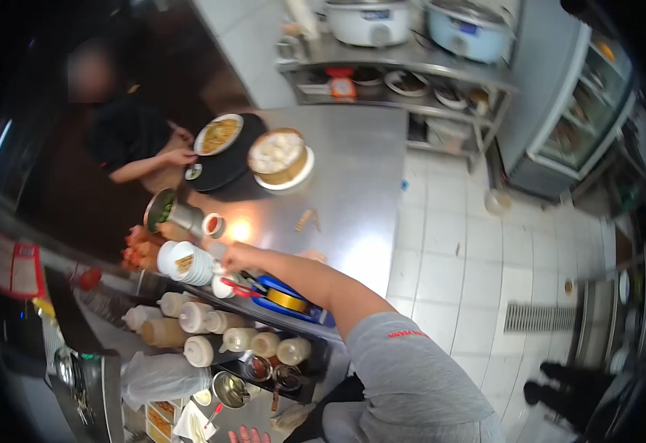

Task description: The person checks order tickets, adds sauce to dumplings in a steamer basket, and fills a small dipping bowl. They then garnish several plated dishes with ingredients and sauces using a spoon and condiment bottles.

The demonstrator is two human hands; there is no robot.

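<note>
The steel counter [352, 162] holds a filled basket [284, 176]; beside the stacked bowls [200, 269], my right hand's [241, 257] grip I cannot tell; left hand's [249, 436] fingers spread.

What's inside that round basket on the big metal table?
White, puffy-looking pieces, maybe buns or dumplings, are piled inside the round basket. They cover the bottom, so nobody can tell from here what's underneath them.

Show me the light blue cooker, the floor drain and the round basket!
Light blue cooker [469, 46]: head view, its front.
Floor drain [541, 317]: head view, its grating.
Round basket [284, 176]: head view, its side wall.
</note>
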